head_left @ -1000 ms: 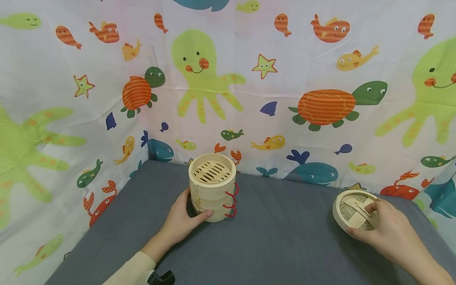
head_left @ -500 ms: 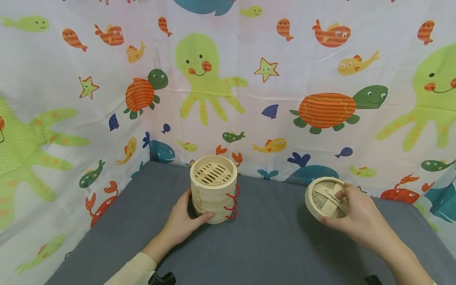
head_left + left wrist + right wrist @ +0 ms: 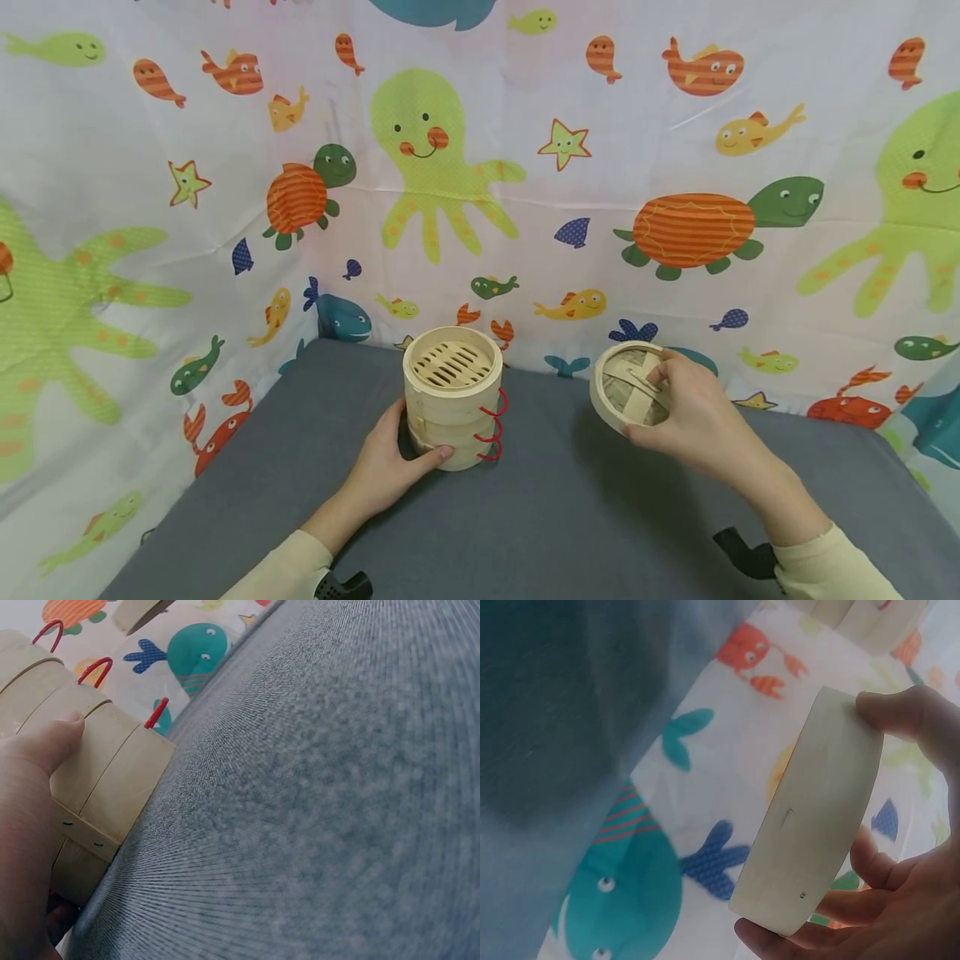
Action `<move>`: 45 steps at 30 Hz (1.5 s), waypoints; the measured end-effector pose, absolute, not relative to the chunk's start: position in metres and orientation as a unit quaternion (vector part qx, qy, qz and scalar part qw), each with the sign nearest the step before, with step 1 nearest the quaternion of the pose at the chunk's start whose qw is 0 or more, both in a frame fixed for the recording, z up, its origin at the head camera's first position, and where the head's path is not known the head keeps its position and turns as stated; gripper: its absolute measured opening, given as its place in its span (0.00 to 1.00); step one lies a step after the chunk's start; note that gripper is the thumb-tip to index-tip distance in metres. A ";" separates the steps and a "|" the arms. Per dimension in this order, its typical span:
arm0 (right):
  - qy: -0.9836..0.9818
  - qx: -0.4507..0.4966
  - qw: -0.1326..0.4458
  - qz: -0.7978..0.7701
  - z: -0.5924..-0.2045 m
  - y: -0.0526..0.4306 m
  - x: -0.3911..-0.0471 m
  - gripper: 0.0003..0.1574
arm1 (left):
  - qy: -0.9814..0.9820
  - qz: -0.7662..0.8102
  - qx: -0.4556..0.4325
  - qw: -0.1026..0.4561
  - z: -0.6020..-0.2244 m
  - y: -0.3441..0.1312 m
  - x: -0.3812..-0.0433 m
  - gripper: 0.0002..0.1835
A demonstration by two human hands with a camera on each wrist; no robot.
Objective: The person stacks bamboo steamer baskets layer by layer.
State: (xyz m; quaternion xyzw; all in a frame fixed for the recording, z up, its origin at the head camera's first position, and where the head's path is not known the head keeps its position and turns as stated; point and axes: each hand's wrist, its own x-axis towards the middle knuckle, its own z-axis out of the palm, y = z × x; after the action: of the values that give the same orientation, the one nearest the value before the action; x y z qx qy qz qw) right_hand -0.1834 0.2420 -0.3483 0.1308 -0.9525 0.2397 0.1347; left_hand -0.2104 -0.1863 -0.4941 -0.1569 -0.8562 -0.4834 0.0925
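A stacked bamboo steamer [image 3: 453, 417] stands upright on the grey cloth, its slatted top tier uncovered and red loops on its right side. My left hand [image 3: 386, 467] grips the steamer low on its left; in the left wrist view the thumb lies across the tiers of the steamer [image 3: 112, 765]. The round woven steamer lid [image 3: 630, 387] is off the cloth, tilted, to the right of the stack. My right hand [image 3: 705, 417] holds the lid by its rim. In the right wrist view the pale side of the lid [image 3: 814, 817] sits between thumb and fingers.
A grey cloth [image 3: 517, 517] covers the table. Behind and to the left hangs a white curtain [image 3: 510, 108] printed with sea animals, meeting the table's back edge. Dark straps with black pieces [image 3: 742, 554] are on both wrists.
My right hand has lifted the lid and carried it left toward the steamer. The left hand has kept its grip on the steamer, which stays in place.
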 end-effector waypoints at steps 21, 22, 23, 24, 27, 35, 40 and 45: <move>-0.945 0.159 0.092 0.269 -0.317 0.181 -0.195 0.41 | -0.860 -0.483 -0.145 0.081 -0.493 -0.187 -0.210 0.62; -0.943 0.165 0.098 0.270 -0.316 0.178 -0.195 0.41 | -0.860 -0.483 -0.144 0.080 -0.493 -0.187 -0.210 0.62; -0.942 0.169 0.102 0.270 -0.315 0.175 -0.196 0.40 | -0.860 -0.483 -0.144 0.078 -0.492 -0.186 -0.210 0.62; -0.941 0.173 0.106 0.270 -0.314 0.172 -0.197 0.40 | -0.860 -0.483 -0.144 0.077 -0.492 -0.186 -0.210 0.62; -0.937 0.185 0.113 0.273 -0.311 0.164 -0.199 0.39 | -0.859 -0.485 -0.142 0.075 -0.492 -0.186 -0.209 0.62; -0.931 0.203 0.120 0.277 -0.304 0.146 -0.203 0.38 | -0.858 -0.486 -0.146 0.081 -0.492 -0.186 -0.211 0.62; -0.933 0.208 0.119 0.269 -0.301 0.139 -0.204 0.40 | -0.859 -0.486 -0.145 0.079 -0.493 -0.186 -0.210 0.63; -0.929 0.218 0.117 0.275 -0.299 0.131 -0.208 0.40 | -0.859 -0.486 -0.143 0.077 -0.493 -0.186 -0.210 0.64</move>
State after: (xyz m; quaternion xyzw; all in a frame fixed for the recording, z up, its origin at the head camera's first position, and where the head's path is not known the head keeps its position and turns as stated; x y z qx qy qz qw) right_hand -0.2080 0.1306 -0.2992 0.2175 -0.9293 0.2748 0.1168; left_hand -0.2104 -0.1859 -0.4932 -0.1429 -0.8588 -0.4858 0.0771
